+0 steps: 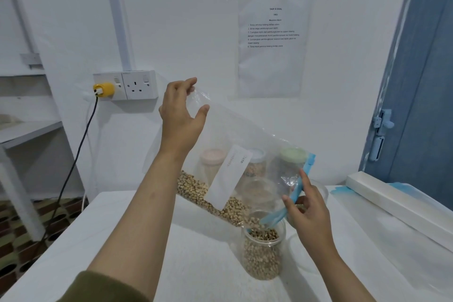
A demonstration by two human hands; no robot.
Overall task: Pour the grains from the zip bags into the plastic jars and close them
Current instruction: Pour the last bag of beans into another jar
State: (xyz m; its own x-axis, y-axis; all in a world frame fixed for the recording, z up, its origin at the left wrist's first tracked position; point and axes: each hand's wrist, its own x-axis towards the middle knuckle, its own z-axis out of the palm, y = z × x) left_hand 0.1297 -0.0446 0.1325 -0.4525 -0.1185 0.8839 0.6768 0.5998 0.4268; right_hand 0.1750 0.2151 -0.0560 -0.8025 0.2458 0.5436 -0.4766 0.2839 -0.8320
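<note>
The left hand pinches the raised bottom corner of the clear zip bag, tilting it down to the right. The right hand grips the bag's blue zip edge just above the open plastic jar, which stands on the white bench. Pale grains lie along the bag's lower side and reach into the jar's mouth; the jar is largely filled. Behind the bag, blurred through the plastic, three lidded jars stand near the wall.
</note>
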